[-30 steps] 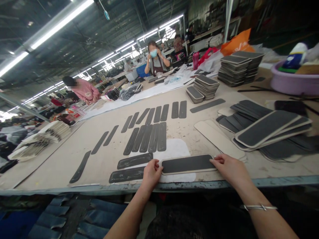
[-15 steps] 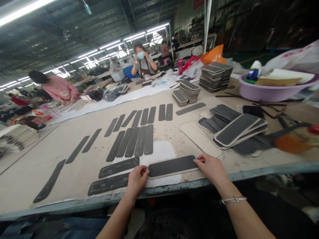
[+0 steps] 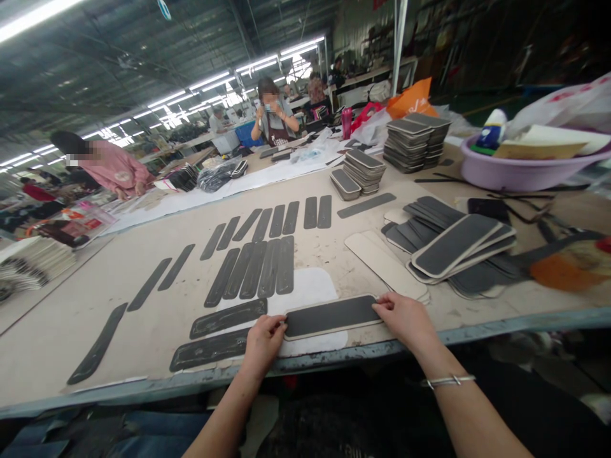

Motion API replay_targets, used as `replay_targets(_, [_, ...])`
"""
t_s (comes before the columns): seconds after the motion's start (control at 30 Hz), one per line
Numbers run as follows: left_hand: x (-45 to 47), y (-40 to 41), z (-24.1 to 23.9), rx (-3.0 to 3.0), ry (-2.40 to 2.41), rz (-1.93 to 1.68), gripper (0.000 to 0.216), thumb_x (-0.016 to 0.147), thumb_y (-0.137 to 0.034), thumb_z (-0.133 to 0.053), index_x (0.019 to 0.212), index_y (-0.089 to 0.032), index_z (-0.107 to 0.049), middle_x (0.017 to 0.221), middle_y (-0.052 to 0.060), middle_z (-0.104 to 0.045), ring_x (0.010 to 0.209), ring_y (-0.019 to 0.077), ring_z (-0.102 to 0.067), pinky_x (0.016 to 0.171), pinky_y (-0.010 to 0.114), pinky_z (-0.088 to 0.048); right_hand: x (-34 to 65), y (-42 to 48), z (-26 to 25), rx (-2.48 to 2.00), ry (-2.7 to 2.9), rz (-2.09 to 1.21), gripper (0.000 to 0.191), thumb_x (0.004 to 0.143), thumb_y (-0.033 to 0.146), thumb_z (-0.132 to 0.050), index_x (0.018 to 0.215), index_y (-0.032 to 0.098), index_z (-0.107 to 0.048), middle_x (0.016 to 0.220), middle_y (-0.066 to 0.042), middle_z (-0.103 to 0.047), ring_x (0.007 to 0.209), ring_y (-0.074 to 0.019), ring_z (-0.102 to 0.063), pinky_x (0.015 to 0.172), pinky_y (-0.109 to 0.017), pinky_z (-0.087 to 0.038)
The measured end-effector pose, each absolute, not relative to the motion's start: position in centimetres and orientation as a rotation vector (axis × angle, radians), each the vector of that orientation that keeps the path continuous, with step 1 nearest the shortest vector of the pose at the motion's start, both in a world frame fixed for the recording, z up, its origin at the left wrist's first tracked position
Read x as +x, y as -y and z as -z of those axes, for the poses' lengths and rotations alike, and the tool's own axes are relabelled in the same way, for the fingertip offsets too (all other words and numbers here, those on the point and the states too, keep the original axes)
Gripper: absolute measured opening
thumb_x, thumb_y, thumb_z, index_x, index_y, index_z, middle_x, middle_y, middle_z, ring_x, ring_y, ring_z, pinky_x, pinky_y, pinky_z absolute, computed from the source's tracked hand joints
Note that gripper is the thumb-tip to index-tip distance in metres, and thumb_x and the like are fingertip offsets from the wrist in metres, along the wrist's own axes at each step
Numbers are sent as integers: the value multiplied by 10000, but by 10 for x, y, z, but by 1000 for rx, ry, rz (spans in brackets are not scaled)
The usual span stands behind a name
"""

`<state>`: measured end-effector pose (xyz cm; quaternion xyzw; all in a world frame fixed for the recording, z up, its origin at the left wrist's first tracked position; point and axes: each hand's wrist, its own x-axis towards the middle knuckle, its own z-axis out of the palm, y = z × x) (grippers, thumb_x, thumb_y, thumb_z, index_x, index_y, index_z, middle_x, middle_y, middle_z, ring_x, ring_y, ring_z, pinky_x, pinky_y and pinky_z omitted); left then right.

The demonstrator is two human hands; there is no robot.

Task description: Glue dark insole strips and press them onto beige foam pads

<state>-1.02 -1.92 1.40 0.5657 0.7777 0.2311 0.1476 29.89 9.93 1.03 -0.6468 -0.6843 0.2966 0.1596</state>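
Note:
Between my two hands lies a long, round-cornered dark grey panel (image 3: 331, 316) with a pale border, over a white sheet (image 3: 315, 286) near the table's front edge. My left hand (image 3: 265, 340) pinches its left end; thumb and fingers are closed there. At the opposite end, my right hand (image 3: 403, 320) grips the upper right corner in a pinch. Left of my left hand are two dark strips with a shiny, wet-looking surface, the nearer strip (image 3: 210, 349) partly hidden by that hand. Beyond them several similar glossy strips (image 3: 258, 270) lie side by side.
At right, bordered panels (image 3: 461, 247) lie in a loose heap beside pale blank pieces (image 3: 382, 261). Neat stacks of panels (image 3: 413, 143) stand farther back, near a purple basin (image 3: 525, 172) holding a bottle. Two co-workers, one in pink (image 3: 114, 168), are across the table.
My hands and the panel stay almost in place, both hands still at its ends. The view has shifted slightly. The co-worker opposite has lowered their head a little.

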Motion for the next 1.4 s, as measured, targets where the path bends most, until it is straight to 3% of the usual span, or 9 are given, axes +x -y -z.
replay_targets(0.4, [-10,20,-11,1715,-2209,-684,255,804,-298,-515,905,-201,-728,811,54,-639,753,167,-617,713,261,-480,299,-96,-10,-1825,2030,-756,111,789,313,-556,795,253,-649,728,15,-659,690,-170,-601,644,-279,-415])
replay_targets(0.63, [-9,21,-10,1764,-2204,-706,265,806,-309,-507,898,-200,-731,801,50,-641,742,164,-621,692,252,-483,277,-73,-23,-1581,2048,-329,393,921,361,-406,1199,127,-554,1143,-139,-585,1043,-233,-540,928,-333,-407])
replay_targets(0.77, [-10,21,-9,1803,-2179,-735,280,812,-325,-495,893,-193,-729,795,46,-645,734,164,-625,687,260,-490,235,-44,-22,-1121,2332,-408,555,915,416,-434,1368,98,-394,1397,-132,-399,1298,-244,-325,1079,-396,-282])
replay_targets(0.9, [-11,20,-7,1830,-2164,-749,284,816,-332,-493,892,-189,-726,779,44,-644,730,164,-625,690,260,-495,202,-23,-11,-945,2502,-532,687,884,568,-419,1422,156,-307,1486,-90,-238,1369,-237,-173,1124,-467,-146])
replay_targets(1.07, [-12,19,-6,1846,-2177,-716,274,815,-319,-496,902,-193,-724,785,42,-645,733,164,-627,701,261,-497,209,-29,-2,-1121,2539,-519,755,879,641,-329,1413,109,-317,1493,-114,-188,1385,-216,-108,1131,-451,-72])
replay_targets(1.27, [-10,19,-10,1812,-2210,-683,268,806,-314,-496,878,-194,-724,781,41,-641,725,164,-627,691,262,-496,254,-54,5,-1594,2503,-440,743,898,579,-325,1428,63,-255,1494,-110,-162,1385,-241,-105,1125,-462,-71])
replay_targets(1.4, [-9,20,-11,1810,-2241,-668,250,801,-278,-496,905,-183,-703,784,42,-633,715,164,-621,694,273,-497,266,-58,6,-1683,2508,-352,747,896,566,-329,1434,57,-231,1499,-105,-131,1386,-248,-92,1122,-474,-62])
